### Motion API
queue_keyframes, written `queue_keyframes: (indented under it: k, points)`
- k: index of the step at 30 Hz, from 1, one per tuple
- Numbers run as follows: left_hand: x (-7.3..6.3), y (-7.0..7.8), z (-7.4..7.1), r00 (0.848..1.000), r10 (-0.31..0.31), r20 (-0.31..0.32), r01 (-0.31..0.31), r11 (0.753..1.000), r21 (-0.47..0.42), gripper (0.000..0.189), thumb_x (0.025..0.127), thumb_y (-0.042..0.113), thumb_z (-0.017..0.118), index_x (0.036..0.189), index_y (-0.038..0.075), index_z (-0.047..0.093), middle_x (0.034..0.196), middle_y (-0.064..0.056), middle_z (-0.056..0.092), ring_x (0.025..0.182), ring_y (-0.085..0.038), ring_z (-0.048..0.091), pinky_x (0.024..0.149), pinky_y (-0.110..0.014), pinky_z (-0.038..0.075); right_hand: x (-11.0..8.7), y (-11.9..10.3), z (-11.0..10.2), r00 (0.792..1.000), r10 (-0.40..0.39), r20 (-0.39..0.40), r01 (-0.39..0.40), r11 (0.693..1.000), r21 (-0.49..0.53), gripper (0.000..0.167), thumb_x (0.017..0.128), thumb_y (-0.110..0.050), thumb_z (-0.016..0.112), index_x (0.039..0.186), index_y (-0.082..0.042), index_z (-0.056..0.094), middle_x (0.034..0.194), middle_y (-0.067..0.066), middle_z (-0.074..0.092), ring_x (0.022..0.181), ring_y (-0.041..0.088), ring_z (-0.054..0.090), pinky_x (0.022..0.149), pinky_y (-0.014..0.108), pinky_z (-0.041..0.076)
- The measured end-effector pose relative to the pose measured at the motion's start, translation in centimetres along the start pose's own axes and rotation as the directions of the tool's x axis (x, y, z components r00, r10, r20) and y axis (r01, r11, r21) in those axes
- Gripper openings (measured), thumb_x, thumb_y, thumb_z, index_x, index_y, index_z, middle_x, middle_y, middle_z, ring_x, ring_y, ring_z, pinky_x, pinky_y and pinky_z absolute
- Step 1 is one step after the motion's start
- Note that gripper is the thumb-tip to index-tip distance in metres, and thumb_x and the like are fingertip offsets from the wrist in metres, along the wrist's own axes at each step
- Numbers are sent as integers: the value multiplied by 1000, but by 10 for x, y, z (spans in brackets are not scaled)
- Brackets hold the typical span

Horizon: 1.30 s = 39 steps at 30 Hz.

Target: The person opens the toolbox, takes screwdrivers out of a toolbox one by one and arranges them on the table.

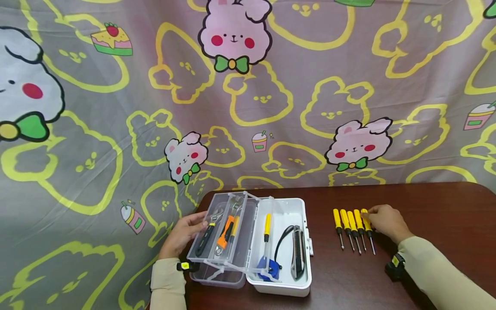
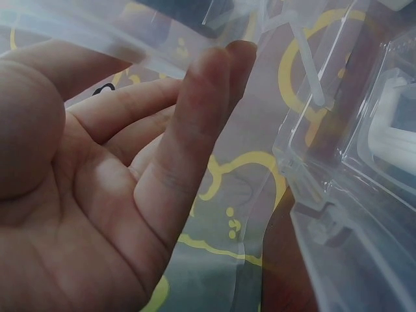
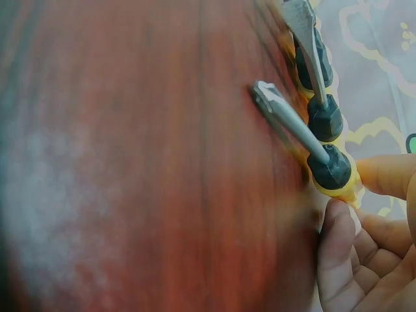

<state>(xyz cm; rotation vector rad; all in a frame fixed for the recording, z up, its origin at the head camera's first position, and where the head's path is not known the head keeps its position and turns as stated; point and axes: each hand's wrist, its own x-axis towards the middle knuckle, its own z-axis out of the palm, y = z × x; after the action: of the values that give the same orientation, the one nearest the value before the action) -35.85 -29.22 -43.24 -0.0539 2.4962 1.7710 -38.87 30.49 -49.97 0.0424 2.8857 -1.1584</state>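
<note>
My left hand (image 1: 181, 237) grips the outer edge of a clear plastic tray (image 1: 209, 261) of a toolbox (image 1: 308, 267), thumb and fingers on either side of it. In the tray lie a black-handled adjustable wrench (image 1: 205, 239), an orange cutter (image 1: 224, 237) and another wrench (image 1: 234, 200). My right hand (image 1: 389, 220) pinches the yellow handle of the rightmost screwdriver (image 1: 367, 225) in a row of several on the table. The right wrist view shows that screwdriver's black collar (image 3: 331, 168) and shaft close to my fingertips (image 3: 339, 218).
Inside the white box lie a yellow screwdriver (image 1: 267, 224), a blue tape measure (image 1: 270, 268) and a dark utility knife (image 1: 297, 253) with a wrist strap. The other yellow screwdrivers (image 1: 344, 216) lie left of my right hand. A patterned cloth (image 1: 240, 107) hangs behind the brown table (image 1: 325, 284).
</note>
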Motion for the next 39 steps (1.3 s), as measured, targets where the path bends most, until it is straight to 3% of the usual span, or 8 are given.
queue_keyframes:
  k: [23,39]
  points:
    - [0,-1,-1,1000,-3,-8,3,1000,7,55,88,30,73,135,8,58,117,-13,64,95,-28,64,79,-39,53,3,1,-1,1000,16,25,-15,999,-38,51,96,-35,59,112,14,62,84,9,63,67,20,56,56,34,45]
    - [-2,1,0,1000,0,-11,0,1000,-1,51,90,25,71,136,8,58,115,-13,64,92,-27,63,77,-38,53,2,-1,-3,1000,-6,25,7,998,-63,51,95,-34,60,113,14,62,92,14,66,73,23,57,60,37,46]
